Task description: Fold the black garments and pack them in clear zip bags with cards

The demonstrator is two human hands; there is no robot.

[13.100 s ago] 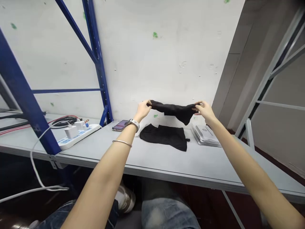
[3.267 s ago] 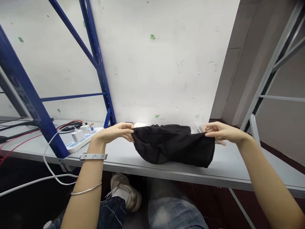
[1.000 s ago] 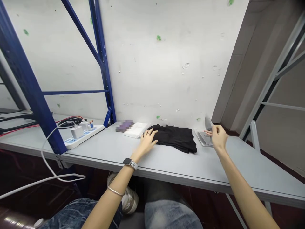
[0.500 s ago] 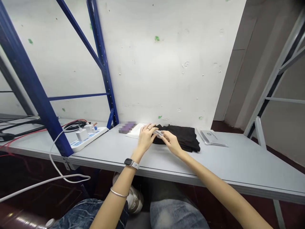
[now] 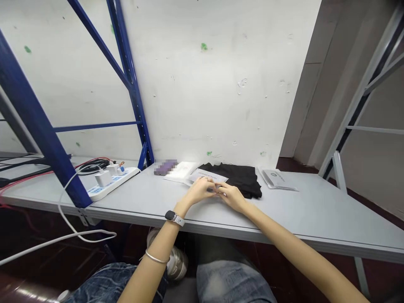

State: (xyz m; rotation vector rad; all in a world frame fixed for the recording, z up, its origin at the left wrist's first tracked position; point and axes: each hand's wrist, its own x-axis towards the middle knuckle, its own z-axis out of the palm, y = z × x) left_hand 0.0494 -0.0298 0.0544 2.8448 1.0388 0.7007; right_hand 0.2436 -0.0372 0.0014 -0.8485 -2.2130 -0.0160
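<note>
The flat, pale, printed plastic packet (image 5: 212, 174) could slip or crease, I judge, because fingertips alone seem to hold its thin, probably slick edge; swept right, it might also ruck up the crumpled black cloth (image 5: 242, 176). From my remote view, the left hand (image 5: 202, 190) and right hand (image 5: 232, 196) pinch its near edge, fingertips nearly meeting. It extends just beyond them over the light-grey bench (image 5: 135, 200), overlapping the cloth's left, near part; I cannot tell whether they touch.
</note>
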